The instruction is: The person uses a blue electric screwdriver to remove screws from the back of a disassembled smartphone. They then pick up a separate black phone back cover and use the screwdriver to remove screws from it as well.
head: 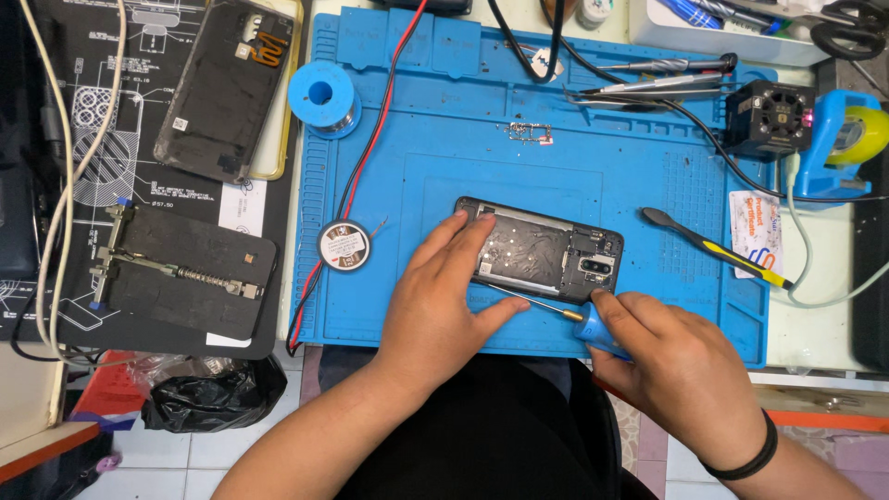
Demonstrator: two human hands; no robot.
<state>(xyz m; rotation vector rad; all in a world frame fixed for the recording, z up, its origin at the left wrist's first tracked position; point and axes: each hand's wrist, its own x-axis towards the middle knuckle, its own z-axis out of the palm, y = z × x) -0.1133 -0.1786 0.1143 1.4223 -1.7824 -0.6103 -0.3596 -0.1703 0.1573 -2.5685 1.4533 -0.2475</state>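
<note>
An opened black phone [556,250] lies back-up on the blue work mat [444,139], its inner parts and camera showing. My left hand [435,301] rests flat on the phone's left end, fingers spread, holding it down. My right hand [671,361] grips a blue-handled screwdriver [593,331]; its thin metal shaft points left along the phone's near edge, tip close to my left thumb.
A black and yellow pry tool [713,245] lies right of the phone. Tweezers [648,88], a small fan [769,116] and a tape dispenser [847,139] sit at the back right. A solder spool [322,94], round tin [344,245], phone back cover [222,88] and clamp holder [181,273] lie left.
</note>
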